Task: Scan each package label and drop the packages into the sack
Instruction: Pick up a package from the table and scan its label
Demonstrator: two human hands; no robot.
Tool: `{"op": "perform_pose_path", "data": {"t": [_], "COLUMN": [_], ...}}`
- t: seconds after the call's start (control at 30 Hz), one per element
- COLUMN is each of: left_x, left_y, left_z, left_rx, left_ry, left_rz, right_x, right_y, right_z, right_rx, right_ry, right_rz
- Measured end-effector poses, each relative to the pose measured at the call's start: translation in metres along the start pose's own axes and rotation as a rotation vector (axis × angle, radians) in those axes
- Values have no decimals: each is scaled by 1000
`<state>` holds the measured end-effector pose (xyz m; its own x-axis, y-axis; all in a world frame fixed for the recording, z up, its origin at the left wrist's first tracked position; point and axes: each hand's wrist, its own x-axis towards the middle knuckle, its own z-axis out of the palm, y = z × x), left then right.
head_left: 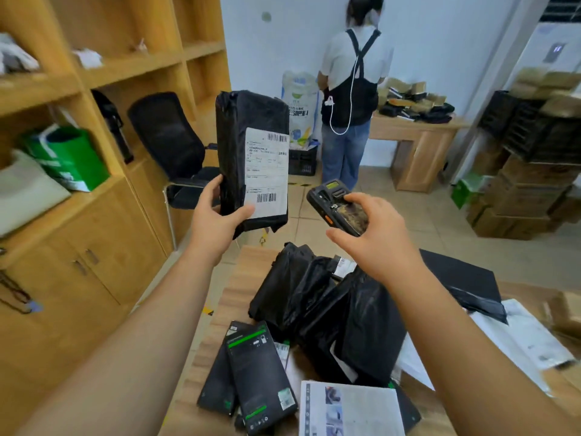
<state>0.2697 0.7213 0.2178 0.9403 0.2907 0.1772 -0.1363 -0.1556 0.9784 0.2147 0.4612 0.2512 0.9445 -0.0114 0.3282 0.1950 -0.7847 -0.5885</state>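
Crinkling with glossy black plastic, the package (pixel 251 158) stands upright in the air above the far edge of the wooden table (pixel 248 265), a flat oblong with a white paper label (pixel 266 174) showing barcodes top and bottom. On the table, at six o'clock from it, lies a heap of wrapped black packages (pixel 330 309), slick and wrinkled, with two matte black boxes (pixel 254 376) striped green at seven o'clock. A white woven sack (pixel 298 108) stands on a black crate by the far wall at twelve o'clock, beside a person in an apron. The left hand (pixel 217 212) grips the package's lower end, thumb across the front. The right hand (pixel 374 228) curls around a black handheld scanner (pixel 338 204), at three o'clock from the package.
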Motion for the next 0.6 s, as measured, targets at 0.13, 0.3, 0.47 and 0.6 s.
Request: {"op": "perform_pose_path", "data": {"t": [0.13, 0.3, 0.47, 0.6], "left_x": [-17, -33, -34, -25], "left_y": [14, 19, 23, 31], "left_z": [15, 21, 20, 13], "left_rx": [-1, -3, -5, -14], "left_ry": [57, 112, 128, 120], "left_rz": [33, 53, 87, 123], "right_x": [-9, -21, -26, -23], "right_y": [6, 12, 6, -10], "right_z": [-27, -52, -66, -72], "right_rx": [-104, -158, -110, -94], "right_ry": [-78, -273, -359, -334], "right_rz": [-24, -19, 12, 14]}}
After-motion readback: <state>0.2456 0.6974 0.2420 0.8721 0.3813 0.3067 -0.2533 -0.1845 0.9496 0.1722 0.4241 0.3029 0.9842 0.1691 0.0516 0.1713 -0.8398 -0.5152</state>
